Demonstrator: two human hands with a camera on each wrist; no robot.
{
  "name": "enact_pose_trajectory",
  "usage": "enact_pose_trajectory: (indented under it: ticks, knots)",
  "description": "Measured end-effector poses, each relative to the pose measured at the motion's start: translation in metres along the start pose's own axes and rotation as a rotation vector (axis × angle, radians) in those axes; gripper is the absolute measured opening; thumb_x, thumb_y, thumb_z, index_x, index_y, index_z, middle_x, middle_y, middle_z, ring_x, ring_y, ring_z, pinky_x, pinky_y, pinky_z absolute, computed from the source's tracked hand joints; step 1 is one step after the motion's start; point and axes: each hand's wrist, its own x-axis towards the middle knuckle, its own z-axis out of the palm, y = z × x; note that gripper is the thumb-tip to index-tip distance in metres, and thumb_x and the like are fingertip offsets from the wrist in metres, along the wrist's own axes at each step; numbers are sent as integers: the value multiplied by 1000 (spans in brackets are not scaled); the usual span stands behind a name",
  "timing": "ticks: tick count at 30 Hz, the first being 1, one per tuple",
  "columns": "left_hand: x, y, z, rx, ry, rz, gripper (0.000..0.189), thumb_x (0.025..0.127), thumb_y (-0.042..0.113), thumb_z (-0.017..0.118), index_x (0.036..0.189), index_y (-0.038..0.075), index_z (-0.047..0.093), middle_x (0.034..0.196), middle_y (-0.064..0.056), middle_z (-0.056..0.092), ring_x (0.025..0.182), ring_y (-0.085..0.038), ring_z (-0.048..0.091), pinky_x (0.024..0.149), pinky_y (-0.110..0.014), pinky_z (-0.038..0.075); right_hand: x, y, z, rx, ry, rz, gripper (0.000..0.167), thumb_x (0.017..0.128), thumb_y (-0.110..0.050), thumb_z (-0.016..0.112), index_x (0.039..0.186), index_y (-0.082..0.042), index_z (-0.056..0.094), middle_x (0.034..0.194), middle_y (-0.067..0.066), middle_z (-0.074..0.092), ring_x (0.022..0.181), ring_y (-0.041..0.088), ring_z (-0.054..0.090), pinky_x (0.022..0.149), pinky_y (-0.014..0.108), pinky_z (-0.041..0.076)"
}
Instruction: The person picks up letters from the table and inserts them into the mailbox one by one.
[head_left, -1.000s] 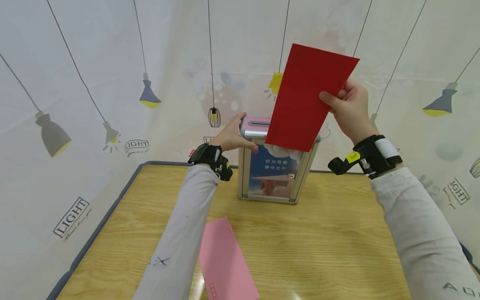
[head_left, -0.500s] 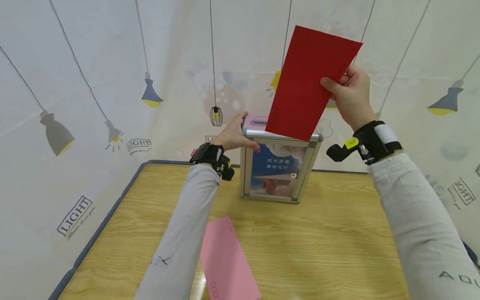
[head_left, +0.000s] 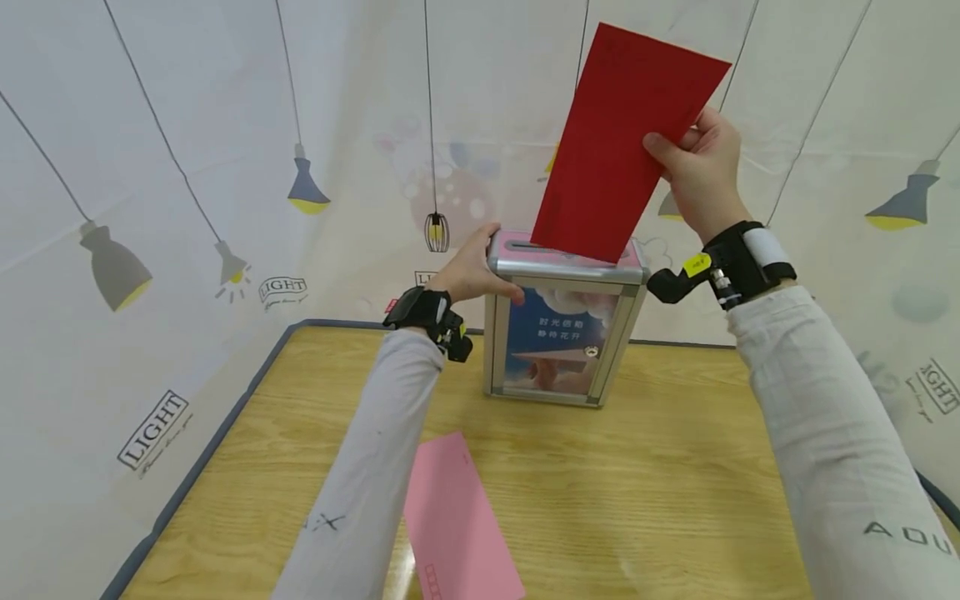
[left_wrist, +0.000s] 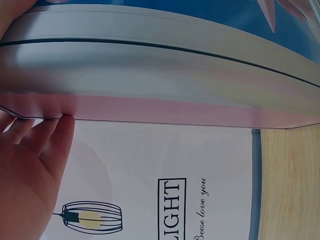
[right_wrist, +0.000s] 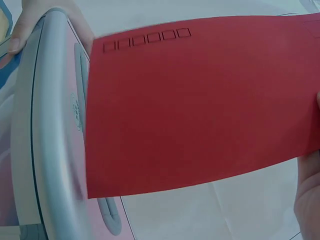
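My right hand [head_left: 705,175] pinches a red envelope [head_left: 630,133] by its right edge, thumb on the near face. The envelope tilts, and its lower end is right over the pink top of a silver-framed mailbox [head_left: 558,337]. In the right wrist view, that short end of the envelope [right_wrist: 200,110] crosses in front of the slot [right_wrist: 111,217], hiding its middle. My left hand [head_left: 472,268] grips the mailbox's upper left side, thumb in front. The left wrist view shows the fingers [left_wrist: 61,142] against its pink side panel.
A pink envelope [head_left: 461,521] lies on the wooden table [head_left: 645,483], partly covered by the left sleeve [head_left: 367,467]. Behind the mailbox rises a pale wall covering [head_left: 360,250] printed with hanging lamps. A dark edge [head_left: 217,446] borders the table.
The right hand has risen with the red envelope, whose lower end has moved from in front of the mailbox's picture up to its top. The left hand keeps its hold on the mailbox.
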Motion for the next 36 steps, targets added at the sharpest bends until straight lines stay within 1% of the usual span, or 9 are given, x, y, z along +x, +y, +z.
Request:
enact_pose_trajectory:
  ticks: [2,4,6,9,14,17,24,26,36]
  knots:
    - [4,-8,0,9,3,9,100,63,5,80,141,6,18,129,-14,40,112,-24,43,95,-37,37,2,1,0,-4,15,2,41,73,3,71,111,-2,56,103,11,66,100,24,60,79,29,51]
    - [4,-10,-1,9,2,7,99,63,5,80,141,6,18,129,-14,41,112,-24,43,95,-37,37,4,2,1,-2,19,1,41,73,3,71,111,-2,56,103,11,66,100,24,60,79,29,51]
    - [3,-8,-1,10,0,10,98,64,5,79,141,6,18,129,-15,41,113,-25,43,95,-37,37,5,3,1,10,10,-8,40,73,4,70,110,-1,56,102,12,66,99,24,60,79,29,51]
    - [-4,4,-1,2,-6,-3,99,65,3,78,142,4,16,131,-17,39,114,-27,42,97,-39,36,7,3,2,26,-8,-26,39,73,5,70,109,0,57,99,12,67,97,24,61,78,29,51]
    - [-5,7,2,6,-9,-1,99,65,3,78,142,3,16,129,-17,41,112,-26,44,95,-37,38,8,3,3,2,-21,-31,40,73,3,71,110,-1,57,99,11,67,97,23,61,78,28,52]
    - [-3,4,4,-5,-9,3,99,65,3,79,142,3,16,128,-17,41,111,-26,45,93,-37,39,9,4,4,-34,-24,-30,40,73,1,71,110,-2,57,100,10,67,98,23,61,78,28,51]
    - [12,-19,7,26,7,12,104,63,10,81,144,8,14,129,-13,42,110,-22,45,91,-33,41,11,5,6,-72,-23,-4,39,72,0,72,109,-3,59,98,9,68,96,21,61,78,27,51]
    - [14,-22,8,39,8,20,106,63,12,81,144,9,13,129,-12,41,110,-22,45,91,-33,41,10,6,6,-84,-23,6,38,72,-1,73,107,-2,59,95,8,68,94,21,62,78,26,51]
    - [15,-23,10,49,18,9,109,63,13,82,145,9,11,132,-11,39,113,-20,44,92,-33,40,6,11,4,-167,-30,25,31,76,1,70,104,-3,59,91,6,68,89,17,64,76,23,51]
